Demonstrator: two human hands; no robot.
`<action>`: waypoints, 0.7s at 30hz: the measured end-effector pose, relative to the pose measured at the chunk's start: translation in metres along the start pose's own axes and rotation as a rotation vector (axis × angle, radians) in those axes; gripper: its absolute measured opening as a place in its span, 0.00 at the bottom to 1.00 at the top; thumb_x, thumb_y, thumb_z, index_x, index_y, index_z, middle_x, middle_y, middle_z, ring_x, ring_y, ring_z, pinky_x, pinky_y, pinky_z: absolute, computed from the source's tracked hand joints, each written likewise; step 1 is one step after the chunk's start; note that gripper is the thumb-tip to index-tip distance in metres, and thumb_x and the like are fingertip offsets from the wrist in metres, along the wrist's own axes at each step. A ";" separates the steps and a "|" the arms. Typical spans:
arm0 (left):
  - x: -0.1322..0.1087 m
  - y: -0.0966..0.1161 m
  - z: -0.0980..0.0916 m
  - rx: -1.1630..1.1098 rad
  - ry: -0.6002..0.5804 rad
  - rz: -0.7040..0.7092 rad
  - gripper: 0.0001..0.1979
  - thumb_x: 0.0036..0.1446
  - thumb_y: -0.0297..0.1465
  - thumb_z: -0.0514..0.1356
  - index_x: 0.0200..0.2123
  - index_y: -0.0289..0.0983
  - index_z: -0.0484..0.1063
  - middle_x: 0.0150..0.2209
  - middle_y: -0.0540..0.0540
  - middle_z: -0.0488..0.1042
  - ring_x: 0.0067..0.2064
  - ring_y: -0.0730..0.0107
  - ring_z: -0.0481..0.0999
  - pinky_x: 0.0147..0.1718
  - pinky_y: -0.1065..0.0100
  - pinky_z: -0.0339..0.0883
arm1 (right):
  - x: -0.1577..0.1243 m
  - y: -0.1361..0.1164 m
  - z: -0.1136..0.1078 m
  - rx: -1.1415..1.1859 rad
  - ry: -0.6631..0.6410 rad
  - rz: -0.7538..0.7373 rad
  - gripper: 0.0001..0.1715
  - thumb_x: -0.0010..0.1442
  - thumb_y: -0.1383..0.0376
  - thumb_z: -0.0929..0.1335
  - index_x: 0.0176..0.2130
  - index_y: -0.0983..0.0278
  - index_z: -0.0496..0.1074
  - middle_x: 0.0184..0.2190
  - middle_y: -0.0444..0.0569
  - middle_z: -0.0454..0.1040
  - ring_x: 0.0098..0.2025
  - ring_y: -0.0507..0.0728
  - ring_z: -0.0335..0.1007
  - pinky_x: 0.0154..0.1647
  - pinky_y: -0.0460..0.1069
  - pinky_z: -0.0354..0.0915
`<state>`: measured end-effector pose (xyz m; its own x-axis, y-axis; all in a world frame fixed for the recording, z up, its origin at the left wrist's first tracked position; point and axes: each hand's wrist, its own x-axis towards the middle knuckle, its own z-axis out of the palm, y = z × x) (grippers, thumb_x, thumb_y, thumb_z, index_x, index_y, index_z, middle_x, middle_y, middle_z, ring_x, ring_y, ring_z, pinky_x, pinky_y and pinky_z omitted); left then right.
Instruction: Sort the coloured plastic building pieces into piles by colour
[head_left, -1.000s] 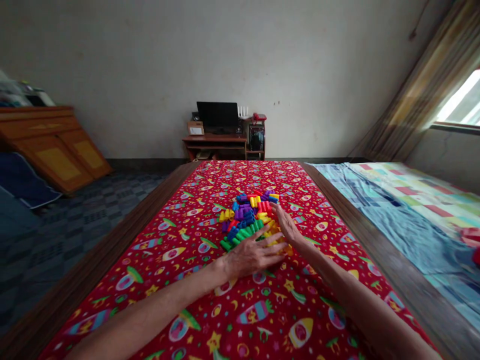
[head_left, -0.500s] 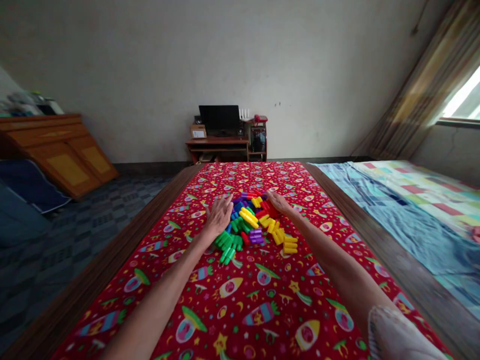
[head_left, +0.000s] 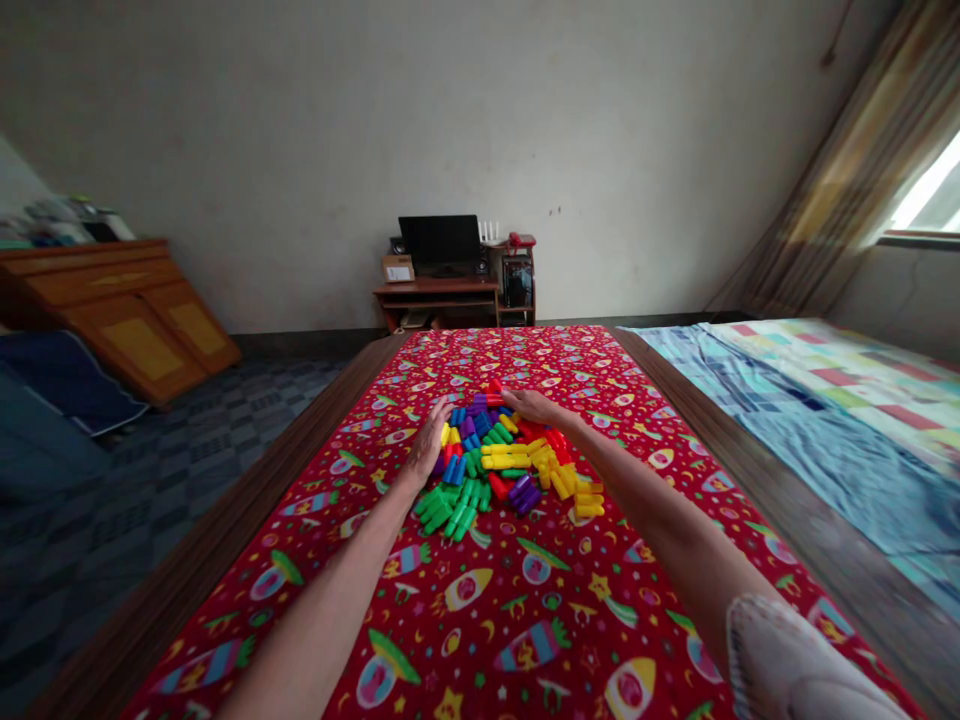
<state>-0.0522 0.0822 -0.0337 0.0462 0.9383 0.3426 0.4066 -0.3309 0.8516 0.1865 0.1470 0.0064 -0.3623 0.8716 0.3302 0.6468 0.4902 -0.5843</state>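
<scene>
A loose heap of plastic toy blocks lies on the red patterned cloth (head_left: 540, 620). Yellow blocks (head_left: 506, 456) are near the middle and spill to the right, green blocks (head_left: 459, 508) sit at the near left, and purple blocks (head_left: 524, 494) at the near edge. My left hand (head_left: 430, 442) rests along the heap's left side, fingers stretched out and open. Across the far right of the heap reaches my right hand (head_left: 531, 407), its fingers extended beside a red block (head_left: 495, 388); neither hand grips a block that I can see.
The cloth covers a dark wooden table (head_left: 341, 385). Beyond it, a desk (head_left: 439, 290) holds a monitor (head_left: 439, 240). A bed with a blue sheet (head_left: 720, 410) lies along the right, and a wooden cabinet (head_left: 142, 310) stands at the left.
My right hand has moved left and inward along the heap's far side. My left hand has shifted slightly left and down. Blocks have been pushed about; the long yellow ones now lie level.
</scene>
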 end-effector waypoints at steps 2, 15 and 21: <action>0.000 -0.002 -0.002 -0.011 0.021 -0.003 0.27 0.66 0.44 0.41 0.60 0.39 0.64 0.59 0.39 0.70 0.63 0.60 0.66 0.62 0.54 0.60 | -0.011 -0.010 -0.001 -0.024 -0.105 -0.030 0.18 0.65 0.56 0.64 0.36 0.61 0.80 0.26 0.45 0.79 0.31 0.56 0.75 0.34 0.47 0.67; -0.014 0.063 0.007 0.381 -0.152 0.492 0.19 0.65 0.40 0.49 0.49 0.40 0.74 0.49 0.43 0.77 0.53 0.59 0.73 0.57 0.55 0.64 | -0.110 -0.057 -0.012 -0.504 -0.216 -0.280 0.13 0.63 0.66 0.66 0.47 0.65 0.73 0.48 0.59 0.73 0.53 0.62 0.68 0.51 0.55 0.67; -0.041 0.083 0.040 0.659 -0.281 0.483 0.13 0.62 0.35 0.58 0.46 0.38 0.76 0.43 0.40 0.78 0.47 0.54 0.75 0.48 0.55 0.69 | -0.110 -0.050 -0.015 -0.476 -0.131 -0.283 0.10 0.64 0.69 0.64 0.44 0.65 0.72 0.46 0.58 0.75 0.49 0.59 0.70 0.48 0.51 0.66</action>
<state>0.0161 0.0198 0.0072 0.5393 0.7283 0.4228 0.7265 -0.6562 0.2038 0.2039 0.0267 0.0100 -0.6260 0.7141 0.3133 0.7325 0.6763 -0.0778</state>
